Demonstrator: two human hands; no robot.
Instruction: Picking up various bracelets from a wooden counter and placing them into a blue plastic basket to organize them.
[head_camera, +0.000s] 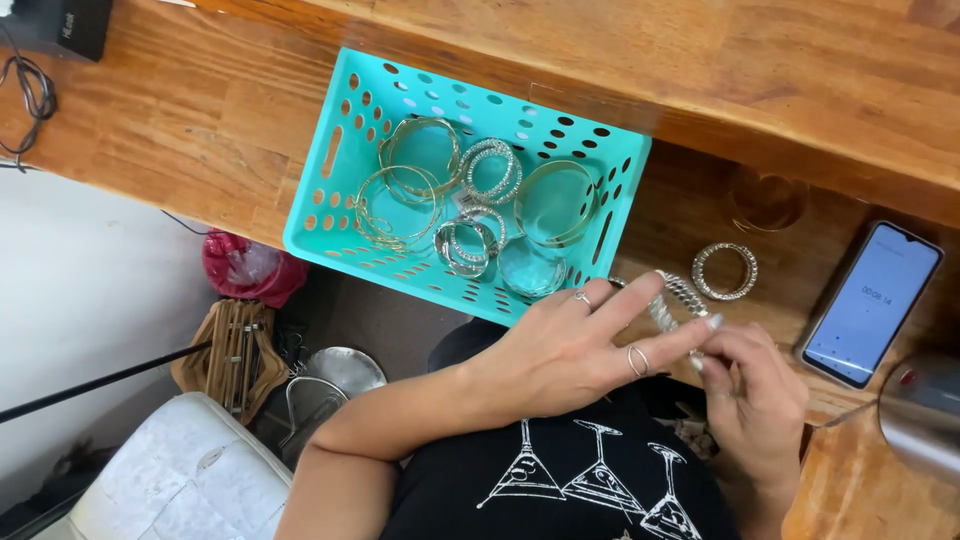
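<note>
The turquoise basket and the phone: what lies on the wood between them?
In the head view, one loose sparkly bangle lies between basket and phone, beside bare wood.

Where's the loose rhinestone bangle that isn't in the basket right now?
In the head view, the rhinestone bangle lies flat on the wooden table, right of the turquoise basket, between it and the phone, just above the hands.
</note>
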